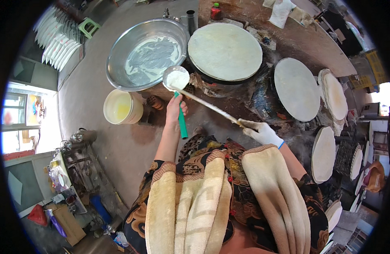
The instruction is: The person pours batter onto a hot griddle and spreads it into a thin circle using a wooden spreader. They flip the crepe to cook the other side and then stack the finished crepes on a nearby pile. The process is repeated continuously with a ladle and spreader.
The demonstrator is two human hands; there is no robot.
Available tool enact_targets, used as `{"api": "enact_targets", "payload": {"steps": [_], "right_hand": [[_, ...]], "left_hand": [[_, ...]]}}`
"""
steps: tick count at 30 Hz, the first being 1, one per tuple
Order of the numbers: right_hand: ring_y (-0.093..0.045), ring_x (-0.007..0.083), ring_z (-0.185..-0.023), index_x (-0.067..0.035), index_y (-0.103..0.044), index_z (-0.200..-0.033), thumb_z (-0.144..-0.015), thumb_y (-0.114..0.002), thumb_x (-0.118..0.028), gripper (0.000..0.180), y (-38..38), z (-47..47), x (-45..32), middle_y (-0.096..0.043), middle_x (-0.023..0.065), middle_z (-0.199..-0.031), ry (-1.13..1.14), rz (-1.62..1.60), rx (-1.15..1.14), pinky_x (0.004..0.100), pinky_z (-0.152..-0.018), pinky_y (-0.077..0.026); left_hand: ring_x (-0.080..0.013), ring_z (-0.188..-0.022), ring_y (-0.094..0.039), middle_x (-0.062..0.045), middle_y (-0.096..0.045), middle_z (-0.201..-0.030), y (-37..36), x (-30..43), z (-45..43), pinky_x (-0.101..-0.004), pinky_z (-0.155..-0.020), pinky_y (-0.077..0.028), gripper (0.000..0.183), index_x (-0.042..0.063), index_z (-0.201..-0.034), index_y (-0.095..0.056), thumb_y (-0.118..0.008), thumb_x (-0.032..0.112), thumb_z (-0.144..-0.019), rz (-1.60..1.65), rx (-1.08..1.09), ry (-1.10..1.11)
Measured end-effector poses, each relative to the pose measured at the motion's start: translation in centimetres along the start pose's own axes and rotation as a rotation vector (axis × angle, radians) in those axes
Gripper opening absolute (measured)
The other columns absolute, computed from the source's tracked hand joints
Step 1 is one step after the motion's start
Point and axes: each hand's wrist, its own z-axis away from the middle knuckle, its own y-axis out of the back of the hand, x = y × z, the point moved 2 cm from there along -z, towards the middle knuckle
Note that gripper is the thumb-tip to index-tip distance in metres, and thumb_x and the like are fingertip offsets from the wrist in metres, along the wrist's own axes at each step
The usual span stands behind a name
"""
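My bare left hand grips a green handle just below a metal ladle. The ladle holds thick white batter and hangs at the near rim of a large metal basin, whose floor is streaked with white batter. In a white glove, my right hand is closed around the near end of a long pale stick. The stick's far end meets the ladle's lower rim; how they join is hidden. Beyond the stick, a large pale round flatbread covers a round griddle.
More round griddles with pale flatbreads curve along the right, beside a stack of flatbreads. Left of my hands stand a white bucket with yellowish contents and a honeycomb briquette. A cluttered bench is at far left; towels hang over my chest.
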Motion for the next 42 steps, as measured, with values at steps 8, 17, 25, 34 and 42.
{"api": "enact_targets", "payload": {"steps": [8,17,25,34,42], "right_hand": [[-0.04,0.0048,-0.045,-0.012,-0.054,-0.13,-0.092,-0.06,-0.041,0.049,3.3,-6.5,-0.9,-0.053,-0.0005,-0.068,-0.165,-0.869,0.014,0.0205,-0.037,-0.029],[-0.061,0.0402,-0.097,-0.009,-0.053,-0.13,-0.092,-0.047,-0.031,0.044,4.9,-14.5,-1.7,-0.065,0.0233,-0.101,-0.027,0.488,0.387,0.0479,-0.084,-0.048],[-0.064,0.0395,-0.089,-0.008,-0.052,-0.124,-0.093,-0.048,-0.029,0.038,4.4,-13.4,-3.7,-0.067,0.0215,-0.094,-0.118,0.778,0.233,0.0501,-0.077,-0.051],[-0.065,0.0387,-0.087,-0.016,-0.054,-0.127,-0.094,-0.045,-0.034,0.039,7.6,-10.8,-4.4,-0.067,0.0221,-0.092,-0.199,0.76,0.378,0.0488,-0.077,-0.051],[-0.063,0.0397,-0.091,-0.015,-0.05,-0.134,-0.093,-0.045,-0.033,0.045,4.1,-16.1,-2.9,-0.066,0.0241,-0.096,-0.021,0.552,0.33,0.0496,-0.08,-0.05]], "left_hand": [[-0.0091,-0.039,-0.039,0.002,-0.04,-0.054,1.5,2.2,0.4,-0.0236,-0.035,-0.032,0.012,0.014,-0.094,-0.041,-0.049,0.022,-0.098,0.224,-0.081,0.008],[-0.0093,-0.038,-0.039,0.003,-0.039,-0.053,4.5,3.0,2.7,-0.0228,-0.034,-0.032,0.008,0.015,-0.097,-0.044,-0.049,0.022,-0.099,0.242,-0.132,0.001],[-0.0064,-0.04,-0.04,0.004,-0.043,-0.055,2.5,7.7,7.3,-0.0196,-0.034,-0.032,0.011,0.011,-0.105,-0.052,-0.052,0.018,-0.097,-0.174,0.039,-0.238],[-0.0061,-0.036,-0.035,0.004,-0.036,-0.054,0.4,16.0,13.7,-0.0177,-0.031,-0.031,0.024,0.002,-0.12,-0.046,-0.043,0.016,-0.101,0.197,-0.043,-0.577],[-0.0073,-0.04,-0.037,0.001,-0.038,-0.055,3.2,10.6,9.6,-0.0204,-0.032,-0.033,0.012,0.004,-0.097,-0.045,-0.043,0.016,-0.101,0.476,-0.12,-0.186]]}}
